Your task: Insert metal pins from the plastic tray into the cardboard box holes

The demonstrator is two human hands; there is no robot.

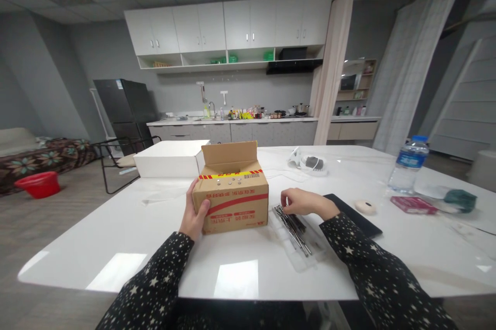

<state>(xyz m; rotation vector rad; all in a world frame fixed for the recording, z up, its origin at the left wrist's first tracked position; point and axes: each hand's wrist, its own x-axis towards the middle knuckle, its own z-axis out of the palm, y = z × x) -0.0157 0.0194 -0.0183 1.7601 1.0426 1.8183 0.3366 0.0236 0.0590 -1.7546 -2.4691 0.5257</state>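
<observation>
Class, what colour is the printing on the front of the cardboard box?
The printing on the cardboard box is red; it shows best in the head view.

Cardboard box (237,207) — flap (230,155) raised, metal rods (293,232) — in clear tray (300,266)

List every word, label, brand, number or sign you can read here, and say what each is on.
"上京东": probably, in red on the front of the cardboard box; blurred, so not certain.
Other red characters on the box: too blurred to quote surely.
Barcode on the box top: no digits readable.
White marks on the water bottle's blue label: too blurred.
Pink packet: no readable wording.
Fridge sticker: too small.
</observation>
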